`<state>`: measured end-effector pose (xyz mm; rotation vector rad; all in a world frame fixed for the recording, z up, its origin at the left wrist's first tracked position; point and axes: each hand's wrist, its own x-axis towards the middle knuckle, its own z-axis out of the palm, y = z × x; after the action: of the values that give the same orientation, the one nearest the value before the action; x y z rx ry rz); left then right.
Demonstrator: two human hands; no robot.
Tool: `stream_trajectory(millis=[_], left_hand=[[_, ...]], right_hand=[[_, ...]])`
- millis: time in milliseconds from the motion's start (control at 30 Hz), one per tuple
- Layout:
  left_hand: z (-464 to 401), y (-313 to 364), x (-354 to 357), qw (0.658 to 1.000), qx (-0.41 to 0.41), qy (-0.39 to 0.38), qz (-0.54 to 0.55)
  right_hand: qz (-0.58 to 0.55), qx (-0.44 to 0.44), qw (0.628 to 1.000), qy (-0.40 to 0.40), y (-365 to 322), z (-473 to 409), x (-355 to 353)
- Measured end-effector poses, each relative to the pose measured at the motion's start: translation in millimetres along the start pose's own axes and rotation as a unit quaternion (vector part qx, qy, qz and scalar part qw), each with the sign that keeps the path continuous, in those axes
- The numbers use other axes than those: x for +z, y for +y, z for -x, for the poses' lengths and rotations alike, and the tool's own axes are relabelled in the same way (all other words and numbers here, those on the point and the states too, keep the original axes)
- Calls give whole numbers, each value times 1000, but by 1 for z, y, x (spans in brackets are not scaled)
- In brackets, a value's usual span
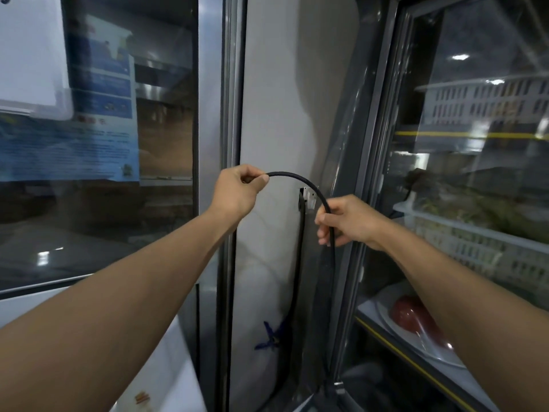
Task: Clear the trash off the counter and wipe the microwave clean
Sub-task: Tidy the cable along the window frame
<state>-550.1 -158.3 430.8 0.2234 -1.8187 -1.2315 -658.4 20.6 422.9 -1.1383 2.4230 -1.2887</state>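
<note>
Both hands hold a black cable arched between them: left hand pinching, right hand grip curled around it.

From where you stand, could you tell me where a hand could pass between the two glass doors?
The grey panel above the cable is bare. Lower down it is crowded: left hand and right hand hold the cable, with the socket behind and a blue clip below.

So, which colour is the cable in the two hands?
Black, plain; the cable shows best in the head view.
</note>
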Motion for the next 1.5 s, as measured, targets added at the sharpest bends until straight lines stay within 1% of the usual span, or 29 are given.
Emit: stream_trajectory(millis=[100,167,333,433,467,533,600,667,733,800,867,900,967,1067,1167,1267,1400,1467,1500], left_hand=[[3,-3,6,1000,-9,-4,-8],[7,-6,12,999,-18,-13,-24],[28,-16,29,997,-32,-58,-33],[46,-20,33,996,-15,-31,-81],[55,-22,36,996,-5,-17,-83],[75,-28,44,998,8,-5,-55],[95,-38,58,999,-17,-40,-19],[112,-50,74,992,-69,-106,5],[124,-61,91,978,-130,-157,43],[132,-72,106,963,-175,-188,77],[139,-84,117,952,-195,-219,82],[141,-89,122,951,-201,-222,81],[143,-97,124,954,-216,-187,88],[142,-103,113,953,-242,-122,136],[138,-104,87,959,-225,-110,136],[127,-99,55,971,-200,-94,93],[99,-92,11,984,-171,-37,40],[83,-91,-7,988,-151,-11,-21],[75,-91,-14,989,-133,2,-72]], right_hand=[[66,39,996,36,7,-4,-17],[77,62,994,48,12,-4,-30],[95,64,987,114,26,12,-56],[91,75,984,130,31,20,-63],[88,77,984,133,30,21,-63],[73,83,985,132,26,22,-60],[56,86,986,135,19,22,-57],[42,83,986,137,10,22,-55],[20,76,988,133,1,22,-53],[1,68,990,124,-10,22,-52],[-5,61,991,118,-19,22,-51],[-7,56,991,119,-22,21,-50],[-10,46,991,127,-27,19,-50],[-11,44,989,139,-27,17,-50],[-27,46,987,150,-20,16,-50],[-49,45,983,171,-10,15,-49],[-92,38,981,164,0,15,-41],[-102,29,981,164,3,16,-36],[-108,27,980,166,3,16,-34]])
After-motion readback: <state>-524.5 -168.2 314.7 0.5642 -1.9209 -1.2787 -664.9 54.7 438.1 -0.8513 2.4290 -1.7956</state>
